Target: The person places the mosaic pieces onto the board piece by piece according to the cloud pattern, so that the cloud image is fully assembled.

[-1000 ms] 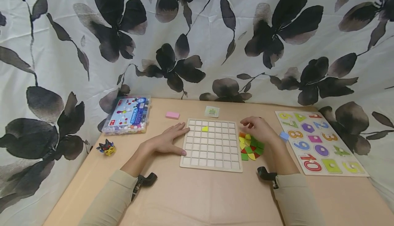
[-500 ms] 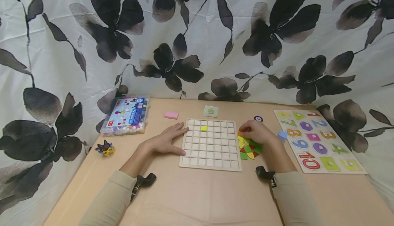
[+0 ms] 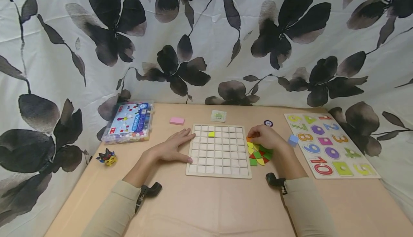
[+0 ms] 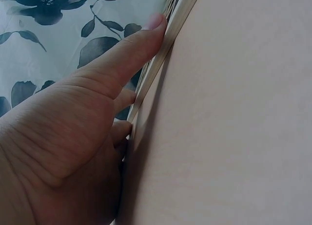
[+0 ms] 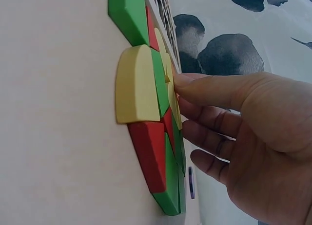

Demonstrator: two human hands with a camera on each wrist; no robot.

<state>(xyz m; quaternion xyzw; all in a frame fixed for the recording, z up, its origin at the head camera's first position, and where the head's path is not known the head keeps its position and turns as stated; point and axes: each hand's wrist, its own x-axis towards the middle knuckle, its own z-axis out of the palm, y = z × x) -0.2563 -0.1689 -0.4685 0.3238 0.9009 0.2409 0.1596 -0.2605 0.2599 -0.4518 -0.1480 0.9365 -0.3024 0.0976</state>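
A wooden grid board [image 3: 218, 151] lies at mid-table with one small yellow piece [image 3: 211, 134] in a cell of its second row. My left hand [image 3: 171, 146] rests along the board's left edge, fingers spread and straight; in the left wrist view its thumb [image 4: 129, 52] lies on the rim. Right of the board is a pile of red, green and yellow blocks [image 3: 257, 155]. At the pile's far end my right hand [image 3: 266, 137] pinches an orange block [image 3: 248, 140], mostly hidden by the fingertips. A yellow block [image 5: 138, 86] in the pile lies near its thumb.
Behind the board are a pink block [image 3: 176, 121] and a small patterned card [image 3: 218, 115]. A bead box [image 3: 127, 122] and a toy figure [image 3: 107, 157] stand left. To the right are a round token [image 3: 268, 123], blue block [image 3: 293, 140] and number board [image 3: 332, 147].
My right hand has come down onto the orange block at the far end of the pile, uncovering the round token behind it. The left hand has stayed on the board; the head view shifted slightly.
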